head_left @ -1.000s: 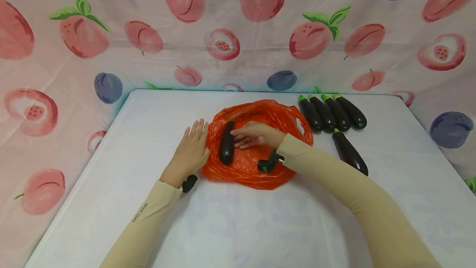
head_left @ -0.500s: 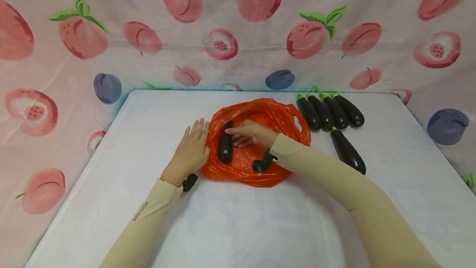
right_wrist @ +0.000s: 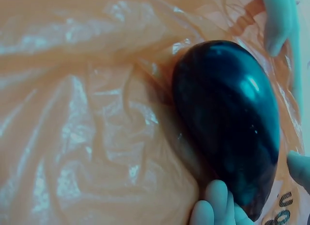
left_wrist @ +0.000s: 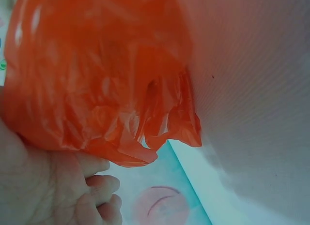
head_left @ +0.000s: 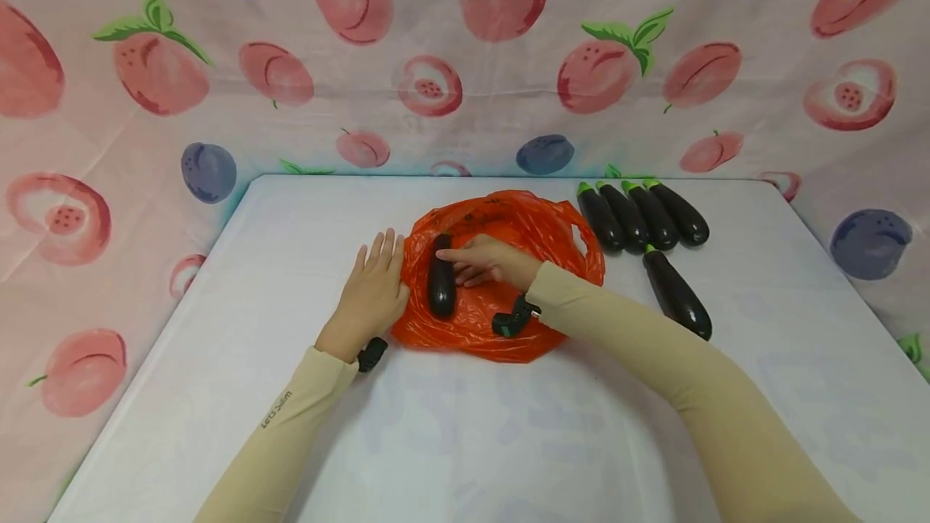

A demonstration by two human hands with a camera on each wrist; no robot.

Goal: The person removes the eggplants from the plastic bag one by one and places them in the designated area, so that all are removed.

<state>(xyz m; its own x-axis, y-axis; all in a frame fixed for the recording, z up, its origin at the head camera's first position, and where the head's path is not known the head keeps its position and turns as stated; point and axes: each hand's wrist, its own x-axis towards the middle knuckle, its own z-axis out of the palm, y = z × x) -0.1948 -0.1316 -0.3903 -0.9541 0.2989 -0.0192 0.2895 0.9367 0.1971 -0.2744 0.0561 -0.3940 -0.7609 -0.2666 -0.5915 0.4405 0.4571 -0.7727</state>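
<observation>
A dark eggplant [head_left: 441, 289] lies on the bright red-orange plastic bag [head_left: 494, 345], near its left side and within its crumpled rim. My right hand [head_left: 494, 263] reaches over the bag and holds the eggplant near its narrow end, one digit across the top. In the right wrist view, fingertips [right_wrist: 218, 205] touch one flank of the eggplant [right_wrist: 227, 113], and another digit sits by the opposite flank. My left hand [head_left: 369, 293] rests against the bag's left edge with straight fingers. The left wrist view shows its palm beside the bag [left_wrist: 101, 80].
Several eggplants [head_left: 643, 215] lie side by side at the back right of the white table [head_left: 465, 442]. One more eggplant [head_left: 677, 294] lies just in front of them. A fruit-patterned cloth [head_left: 501, 95] hangs behind and at the left.
A digit of my right hand has come across the eggplant's upper part from its right side. My left hand stays at the bag's edge. The whole head view has shifted slightly.
</observation>
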